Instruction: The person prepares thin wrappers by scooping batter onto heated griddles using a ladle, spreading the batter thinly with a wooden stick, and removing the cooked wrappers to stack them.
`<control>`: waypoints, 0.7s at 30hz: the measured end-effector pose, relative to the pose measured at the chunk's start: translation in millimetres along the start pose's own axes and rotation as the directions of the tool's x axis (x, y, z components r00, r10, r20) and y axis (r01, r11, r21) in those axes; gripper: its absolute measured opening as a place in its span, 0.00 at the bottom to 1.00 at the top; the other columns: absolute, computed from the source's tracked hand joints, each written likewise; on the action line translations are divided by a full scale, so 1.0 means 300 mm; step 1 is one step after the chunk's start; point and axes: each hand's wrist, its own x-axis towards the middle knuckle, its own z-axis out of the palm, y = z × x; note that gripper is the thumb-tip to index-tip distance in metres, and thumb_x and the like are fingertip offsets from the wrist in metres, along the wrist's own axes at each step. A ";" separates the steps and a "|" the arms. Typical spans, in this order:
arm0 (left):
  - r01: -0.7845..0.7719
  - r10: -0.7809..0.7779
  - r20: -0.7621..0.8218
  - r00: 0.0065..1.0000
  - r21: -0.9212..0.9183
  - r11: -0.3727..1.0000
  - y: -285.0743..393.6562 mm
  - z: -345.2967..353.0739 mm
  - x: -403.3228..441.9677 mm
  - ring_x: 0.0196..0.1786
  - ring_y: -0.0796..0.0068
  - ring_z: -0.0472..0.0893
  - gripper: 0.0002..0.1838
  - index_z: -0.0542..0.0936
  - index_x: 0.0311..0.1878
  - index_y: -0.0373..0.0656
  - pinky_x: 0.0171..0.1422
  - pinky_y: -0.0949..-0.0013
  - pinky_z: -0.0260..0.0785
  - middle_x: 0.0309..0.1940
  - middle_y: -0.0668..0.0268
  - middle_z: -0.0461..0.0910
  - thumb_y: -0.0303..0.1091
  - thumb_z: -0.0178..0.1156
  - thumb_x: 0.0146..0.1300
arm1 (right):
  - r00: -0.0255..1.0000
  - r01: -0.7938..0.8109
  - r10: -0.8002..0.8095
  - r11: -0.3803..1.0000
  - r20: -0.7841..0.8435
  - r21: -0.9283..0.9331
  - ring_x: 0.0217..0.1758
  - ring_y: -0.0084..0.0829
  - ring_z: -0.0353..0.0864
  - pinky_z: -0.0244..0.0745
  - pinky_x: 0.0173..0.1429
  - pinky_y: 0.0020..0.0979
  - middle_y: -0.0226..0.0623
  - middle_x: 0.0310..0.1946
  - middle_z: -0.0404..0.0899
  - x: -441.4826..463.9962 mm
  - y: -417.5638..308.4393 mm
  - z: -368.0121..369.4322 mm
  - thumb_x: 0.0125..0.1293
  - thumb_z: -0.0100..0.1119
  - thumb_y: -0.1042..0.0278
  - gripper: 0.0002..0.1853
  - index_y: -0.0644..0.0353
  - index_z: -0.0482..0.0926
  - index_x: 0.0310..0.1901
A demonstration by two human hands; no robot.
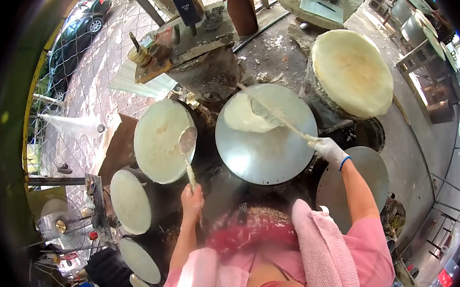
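My bare left hand (193,198) is closed around the pale, wrapped handle of a ladle (187,139). The ladle's bowl overlaps the right edge of a batter-covered round griddle (161,149); whether they touch, I cannot tell. My right hand (329,150), in a white glove with a blue cuff, grips a long batter spreader (292,127). It reaches across the large central griddle (250,163), its far part among wet pale batter (246,114). The batter covers the upper left of that griddle, while bare metal shows lower down.
A browned round sheet (353,72) covers the griddle at upper right. Beside my right arm is a bare grey griddle (355,178). More batter-covered rounds (131,201) line the left. A phone (187,9) stands on a ledge, and a fan (61,226) sits at lower left.
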 end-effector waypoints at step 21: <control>-0.476 0.485 0.256 0.836 0.779 0.409 0.004 0.110 0.348 0.37 0.40 0.81 0.12 0.73 0.39 0.34 0.40 0.47 0.73 0.28 0.43 0.79 0.36 0.58 0.67 | 0.982 0.190 -0.190 0.981 0.020 -0.045 0.35 0.14 0.70 0.69 0.44 0.22 0.23 0.37 0.81 0.075 0.174 -0.078 0.67 0.64 0.59 0.27 0.55 0.74 0.66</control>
